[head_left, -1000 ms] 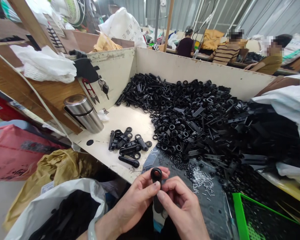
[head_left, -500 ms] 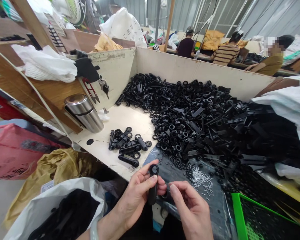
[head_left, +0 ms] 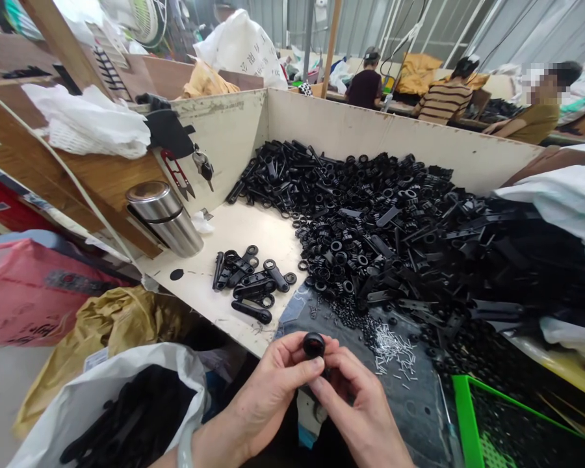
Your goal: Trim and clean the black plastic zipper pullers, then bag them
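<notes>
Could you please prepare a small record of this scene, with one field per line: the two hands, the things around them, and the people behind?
Left hand: holds a black ring-ended part, ring end up
Right hand: fingers bent, close against the same part; any smaller piece there is hidden
Left of centre: small group of black parts
Beyond the hands: large black heap
Near right hand: silvery pins on a dark mat
Lower right: green tray
Far left: steel flask
People behind: three seen clearly

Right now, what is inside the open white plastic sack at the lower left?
The white plastic sack shows elongated black pieces inside; its bottom and whatever lies beneath them are covered.
</notes>
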Available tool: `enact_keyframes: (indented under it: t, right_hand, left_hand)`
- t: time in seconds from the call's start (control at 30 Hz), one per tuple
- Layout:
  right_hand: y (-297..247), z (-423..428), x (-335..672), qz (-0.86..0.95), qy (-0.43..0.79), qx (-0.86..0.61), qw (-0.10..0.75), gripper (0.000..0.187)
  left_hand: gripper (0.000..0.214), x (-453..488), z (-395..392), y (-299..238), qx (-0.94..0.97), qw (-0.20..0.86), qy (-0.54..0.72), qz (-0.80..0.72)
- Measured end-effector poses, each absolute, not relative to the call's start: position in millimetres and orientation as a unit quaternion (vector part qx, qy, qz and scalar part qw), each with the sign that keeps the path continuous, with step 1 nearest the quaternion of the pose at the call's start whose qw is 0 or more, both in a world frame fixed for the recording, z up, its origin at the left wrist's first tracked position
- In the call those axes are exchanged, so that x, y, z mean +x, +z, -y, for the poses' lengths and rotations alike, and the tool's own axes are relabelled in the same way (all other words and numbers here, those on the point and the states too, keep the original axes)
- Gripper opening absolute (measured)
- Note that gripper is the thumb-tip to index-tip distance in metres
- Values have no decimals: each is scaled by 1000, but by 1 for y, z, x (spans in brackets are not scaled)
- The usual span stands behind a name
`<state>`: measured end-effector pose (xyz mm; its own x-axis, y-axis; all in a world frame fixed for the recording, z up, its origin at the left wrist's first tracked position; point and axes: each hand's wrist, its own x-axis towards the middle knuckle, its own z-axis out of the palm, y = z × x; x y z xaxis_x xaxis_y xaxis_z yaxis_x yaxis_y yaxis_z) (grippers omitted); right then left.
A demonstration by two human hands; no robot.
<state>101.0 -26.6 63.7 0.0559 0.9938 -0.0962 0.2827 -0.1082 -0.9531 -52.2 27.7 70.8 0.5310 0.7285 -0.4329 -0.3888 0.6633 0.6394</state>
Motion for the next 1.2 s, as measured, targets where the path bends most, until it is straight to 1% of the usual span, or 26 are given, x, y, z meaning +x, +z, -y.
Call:
enact_keyframes:
  t: [0.1, 0.23, 0.33, 0.43, 0.53, 0.63, 0.7, 0.87, 0.97, 1.07, 1.2]
  right_hand:
    - [62, 27, 98, 507, 439, -601, 435, 26]
    - [58, 32, 87, 430, 463, -593, 498, 29]
    - [57, 36, 78, 361, 485, -604, 519, 33]
    - [56, 39, 77, 340, 507, -605, 511, 38]
    - [58, 40, 86, 417, 508, -593, 465, 34]
    - [62, 41, 97, 531, 431, -609, 402, 26]
    - [65, 43, 102, 564, 387, -620, 384, 22]
    - [60, 46, 98, 539, 399, -633, 387, 26]
    - [54, 46, 95, 524, 411, -637, 388, 28]
    - [57, 43, 99, 501, 433, -626, 412, 31]
    - [69, 35, 112, 466, 453, -633, 421, 29]
  left_hand:
    - [32, -52, -27, 68, 215, 854, 318, -351]
    - [24, -56, -27, 67, 201, 875, 291, -329]
    - [23, -60, -28, 69, 213, 888, 275, -299]
    - [28, -63, -27, 70, 253, 885, 264, -287]
    - [31, -64, -27, 68, 307, 849, 279, -327]
    - [32, -64, -26, 66, 373, 807, 288, -357]
    - [31, -63, -26, 68, 407, 795, 285, -348]
    - [24, -57, -26, 74, 407, 799, 289, -336]
    - [23, -55, -25, 72, 408, 795, 296, -337]
    - [27, -57, -26, 69, 415, 794, 290, -337]
    - [37, -62, -30, 66, 435, 783, 278, -346]
